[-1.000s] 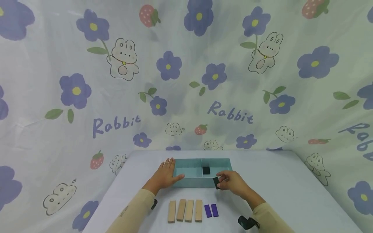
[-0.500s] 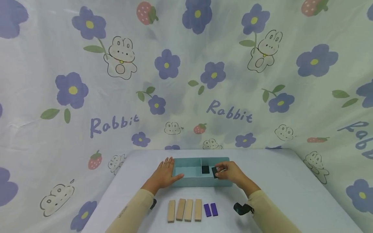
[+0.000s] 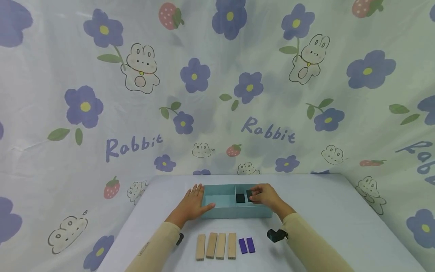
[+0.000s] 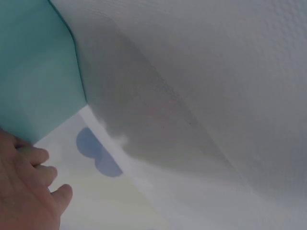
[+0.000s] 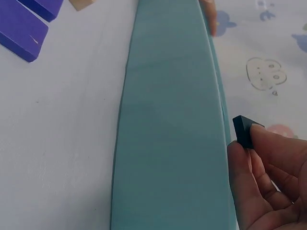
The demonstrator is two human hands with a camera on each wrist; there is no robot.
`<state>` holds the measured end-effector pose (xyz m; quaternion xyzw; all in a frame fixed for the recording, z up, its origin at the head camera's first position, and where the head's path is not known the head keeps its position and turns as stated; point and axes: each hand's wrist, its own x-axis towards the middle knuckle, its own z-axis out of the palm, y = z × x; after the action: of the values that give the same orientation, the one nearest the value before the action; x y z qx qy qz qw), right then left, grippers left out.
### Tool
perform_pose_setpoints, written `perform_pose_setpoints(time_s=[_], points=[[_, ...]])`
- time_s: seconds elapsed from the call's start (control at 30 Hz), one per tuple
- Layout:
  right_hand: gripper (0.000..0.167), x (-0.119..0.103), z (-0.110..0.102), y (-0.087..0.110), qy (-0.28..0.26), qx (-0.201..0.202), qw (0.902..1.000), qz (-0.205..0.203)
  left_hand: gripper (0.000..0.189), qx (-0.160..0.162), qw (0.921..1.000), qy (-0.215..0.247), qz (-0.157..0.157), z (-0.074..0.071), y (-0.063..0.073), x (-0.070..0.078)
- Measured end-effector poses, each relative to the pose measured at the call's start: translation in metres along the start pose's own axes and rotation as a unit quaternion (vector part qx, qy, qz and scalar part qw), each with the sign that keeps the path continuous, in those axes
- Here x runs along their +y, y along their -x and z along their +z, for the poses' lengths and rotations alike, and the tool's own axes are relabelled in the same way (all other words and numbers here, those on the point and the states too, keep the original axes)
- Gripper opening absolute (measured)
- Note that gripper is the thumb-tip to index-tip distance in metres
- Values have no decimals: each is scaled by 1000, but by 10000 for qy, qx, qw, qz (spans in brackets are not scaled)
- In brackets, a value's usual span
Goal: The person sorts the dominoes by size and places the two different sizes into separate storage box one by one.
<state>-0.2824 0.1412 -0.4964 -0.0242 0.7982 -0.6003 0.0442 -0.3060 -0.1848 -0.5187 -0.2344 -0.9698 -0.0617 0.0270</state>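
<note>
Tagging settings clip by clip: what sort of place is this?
Probably a staged tabletop filming corner: a white, purple-flowered hanging sheet behind a plain white table bearing a rectangular teal divided box.

Location type: staged tabletop workstation. Indicators: white-surfaced table (image 3: pixel 316 215); surrounding curtain (image 3: pixel 217 109) printed with rabbits (image 3: pixel 142 71), flowers (image 3: pixel 195 75) and strawberries (image 3: pixel 168 16); wrist-mounted camera (image 3: pixel 276 235). The type of room beyond the curtain cannot be determined.
</note>
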Motion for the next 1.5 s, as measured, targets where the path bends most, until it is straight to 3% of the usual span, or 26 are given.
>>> perform_pose_setpoints(time_s=[0.2, 0.47, 0.83, 1.07, 1.27, 1.4, 1.5], points=[[33, 2, 4, -8, 484, 162, 9986, 131, 111, -54, 10000, -18, -11, 2, -2, 0], [34, 6, 9, -22, 715, 213, 9964, 414, 108, 72, 9999, 50, 74, 1, -2, -1], [30, 16, 13, -42, 1631, 424, 9821, 837, 107, 84, 9999, 68, 59, 3, 0, -1], [32, 21, 16, -46, 1593, 315, 9830, 853, 108, 113, 9999, 67, 25, 1, 1, 1], [29, 25, 20, -49, 2011, 412, 9751, 838, 109, 51, 9999, 156, 6, 2, 1, 1], [11, 27, 21, -51, 2309, 451, 9682, 852, 108, 20, 10000, 84, 28, 5, -1, -1], [17, 28, 21, -54, 2350, 370, 9674, 873, 109, -8, 10000, -53, -18, 6, -4, -3]])
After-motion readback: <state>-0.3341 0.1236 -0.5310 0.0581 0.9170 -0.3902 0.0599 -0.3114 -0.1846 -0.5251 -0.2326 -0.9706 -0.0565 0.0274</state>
